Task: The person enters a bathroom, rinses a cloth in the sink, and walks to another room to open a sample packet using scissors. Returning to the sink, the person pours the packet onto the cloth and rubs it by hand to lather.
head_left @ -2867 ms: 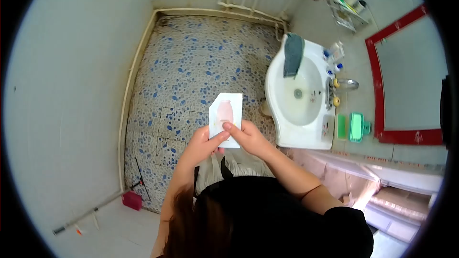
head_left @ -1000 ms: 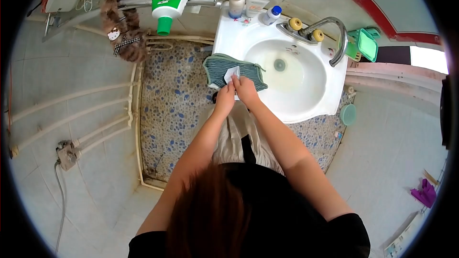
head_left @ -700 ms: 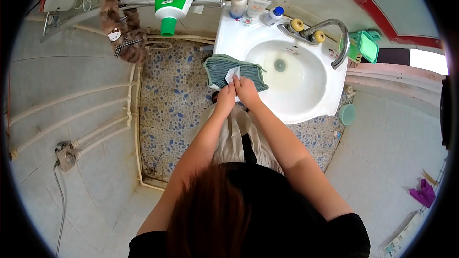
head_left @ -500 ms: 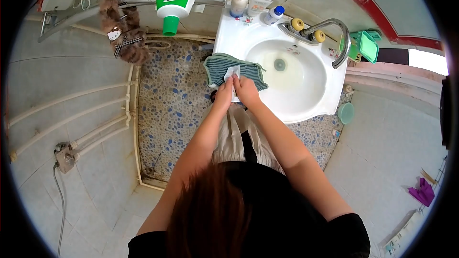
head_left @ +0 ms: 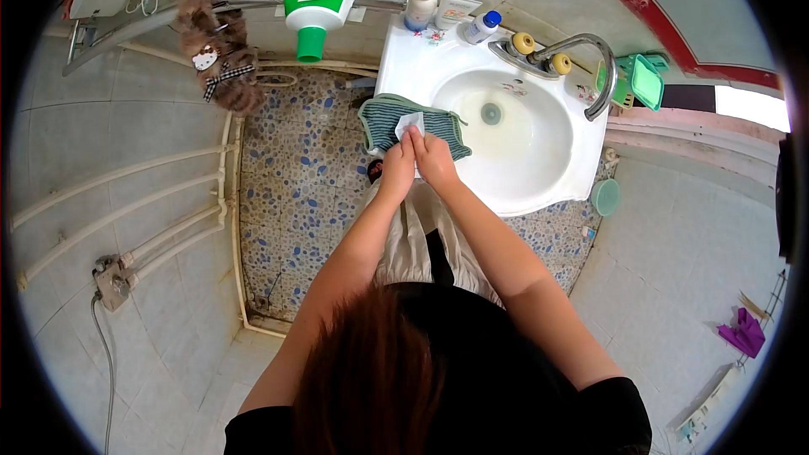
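My left hand (head_left: 398, 165) and my right hand (head_left: 434, 158) meet at the left edge of the sink, fingers pinched together. Both grip a small white packet (head_left: 410, 123), whose upper end sticks out past the fingertips; my fingers cover the rest. Under and beyond the hands, a striped dark green cloth (head_left: 392, 115) with a pale green border lies draped over the sink's left rim. To the right is the white sink (head_left: 539, 199), with a little cloudy, yellowish liquid around its drain.
A pump bottle (head_left: 420, 7), a white tube (head_left: 456, 12) and a blue-capped bottle (head_left: 482, 27) stand along the sink's back edge. The curved faucet (head_left: 608, 67) arches over the right side. A green toothpaste tube (head_left: 324, 0) hangs near a metal rail (head_left: 126, 32).
Both hands stay together on the packet, with the fingertips slightly shifted and less of its lower end showing between them. The view has tilted a little.
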`<state>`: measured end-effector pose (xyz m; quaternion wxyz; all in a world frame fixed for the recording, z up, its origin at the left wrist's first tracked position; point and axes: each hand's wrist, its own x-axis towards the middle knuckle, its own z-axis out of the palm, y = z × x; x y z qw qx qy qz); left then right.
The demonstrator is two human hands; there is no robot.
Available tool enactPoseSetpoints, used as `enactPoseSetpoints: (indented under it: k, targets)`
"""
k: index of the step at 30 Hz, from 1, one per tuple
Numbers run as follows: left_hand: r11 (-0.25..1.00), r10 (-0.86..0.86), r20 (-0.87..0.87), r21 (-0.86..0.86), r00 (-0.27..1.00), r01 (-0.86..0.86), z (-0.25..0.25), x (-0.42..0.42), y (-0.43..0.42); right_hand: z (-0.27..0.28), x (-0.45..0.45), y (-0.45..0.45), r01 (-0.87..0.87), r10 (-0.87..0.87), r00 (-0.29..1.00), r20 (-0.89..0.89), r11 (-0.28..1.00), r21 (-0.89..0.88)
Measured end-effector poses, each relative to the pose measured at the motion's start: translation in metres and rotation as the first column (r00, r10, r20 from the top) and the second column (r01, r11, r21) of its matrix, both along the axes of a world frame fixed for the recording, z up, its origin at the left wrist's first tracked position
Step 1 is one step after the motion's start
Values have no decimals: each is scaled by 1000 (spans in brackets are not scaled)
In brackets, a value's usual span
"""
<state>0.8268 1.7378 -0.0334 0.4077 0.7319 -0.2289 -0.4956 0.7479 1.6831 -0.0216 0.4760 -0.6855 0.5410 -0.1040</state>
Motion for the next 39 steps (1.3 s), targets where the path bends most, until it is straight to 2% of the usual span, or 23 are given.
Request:
enactPoseSetpoints:
  k: [4,6,7,16,21,31,33,39]
  targets:
    - [984,88,-8,-158,996,-88,-11,-5,2,2,2,-6,99,-106,993,47,985,139]
    - [995,6,-7,-100,1000,-7,-14,1,5,2,2,-16,91,-92,996,2,984,154]
    - [997,-36,-9,-71,999,35,-13,2,6,2,2,-17,89,-90,996,1,987,131]
    - [975,91,-101,-195,991,-110,11,-5,9,3,4,-9,127,-131,988,86,990,58]
    - [969,142,-64,-197,988,-151,9,-7,9,1,6,-5,144,-142,985,103,989,-16]
    - [963,157,-50,-212,986,-164,-2,-11,7,3,5,-4,102,-101,994,33,994,-32]
    - [977,123,-35,-173,992,-127,-1,-8,8,4,7,-5,86,-85,996,23,995,-55]
    - [974,126,-17,-188,992,-127,1,-7,6,10,11,-6,69,-69,997,-18,998,-10]
